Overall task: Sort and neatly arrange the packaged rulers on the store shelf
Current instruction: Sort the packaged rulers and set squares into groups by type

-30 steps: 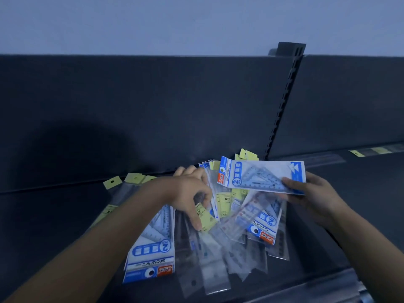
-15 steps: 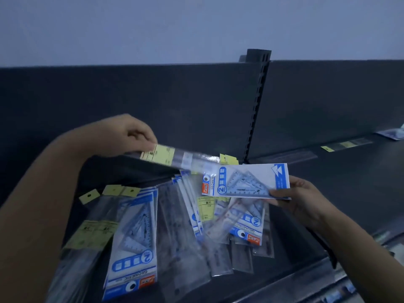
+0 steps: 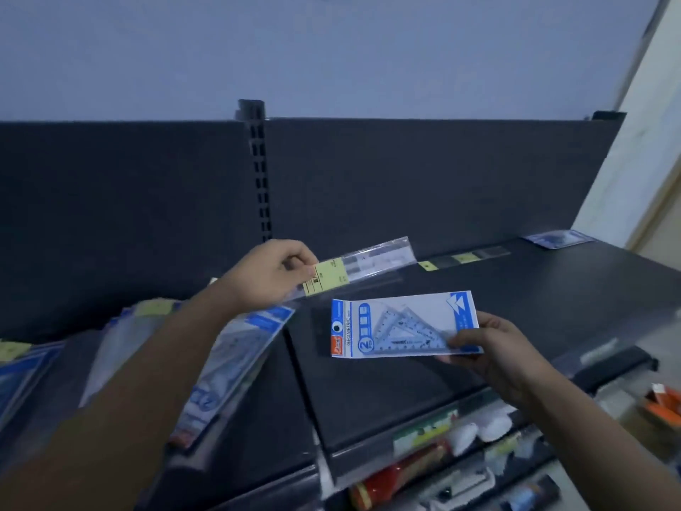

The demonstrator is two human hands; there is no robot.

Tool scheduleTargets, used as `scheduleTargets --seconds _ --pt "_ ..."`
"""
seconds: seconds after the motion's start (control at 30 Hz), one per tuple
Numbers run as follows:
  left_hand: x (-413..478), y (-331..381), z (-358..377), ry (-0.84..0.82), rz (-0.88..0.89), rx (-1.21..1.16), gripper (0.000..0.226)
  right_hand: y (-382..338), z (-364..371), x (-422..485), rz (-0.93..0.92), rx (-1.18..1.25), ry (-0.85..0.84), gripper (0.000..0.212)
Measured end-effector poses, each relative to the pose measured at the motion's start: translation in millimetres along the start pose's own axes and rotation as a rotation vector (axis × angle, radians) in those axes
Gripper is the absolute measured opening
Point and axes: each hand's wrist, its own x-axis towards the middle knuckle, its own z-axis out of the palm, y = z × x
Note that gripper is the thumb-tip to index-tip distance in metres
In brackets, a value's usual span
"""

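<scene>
Left hand (image 3: 272,274), grip pinching the clear ruler pack (image 3: 365,265), has carried it right off the pile (image 3: 228,348) over the shelf (image 3: 552,296), likely to place it, while the right hand (image 3: 490,348) grip still clasps the set-square pack (image 3: 401,328).

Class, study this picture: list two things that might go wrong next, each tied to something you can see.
1. The left hand pinches the long clear ruler pack only at its yellow-label end; the free length may sag or slip.
2. The left forearm crosses over the loose pile of packs; it might sweep some off the shelf.
</scene>
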Motion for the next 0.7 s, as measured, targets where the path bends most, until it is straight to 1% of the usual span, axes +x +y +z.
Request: scheduleTargets --seconds 0.13,0.23,0.3,0.37,0.57,0.63,0.7 --pt "43.0 38.8 82.3 -0.001 -0.112 -0.056 0.015 -12.8 -83.0 16.3 0.012 -0.050 0.030 0.025" --pt "74.4 63.9 125.4 -0.064 -0.165 -0.063 0.022 -22.2 -131.2 33.3 0.041 -0.040 0.067 0.023" --pt "101.9 75.7 148.3 -0.073 -0.168 -0.053 0.023 -26.4 -155.9 50.2 0.046 -0.025 0.070 0.022" --pt "134.4 82.9 170.3 -0.054 -0.156 -0.042 0.019 -30.0 -175.3 70.0 0.048 -0.011 0.061 0.022" --pt "228.9 85.4 240.6 -0.024 -0.092 -0.025 0.009 -42.1 -226.1 134.3 0.046 -0.044 0.054 0.026" --pt "256.2 81.1 262.5 -0.026 -0.083 -0.022 0.011 -49.4 -242.8 156.4 0.075 -0.055 0.055 0.026" --pt "276.8 77.2 279.4 -0.024 -0.079 -0.013 0.014 -56.1 -258.4 175.7 0.119 -0.061 0.022 0.026"
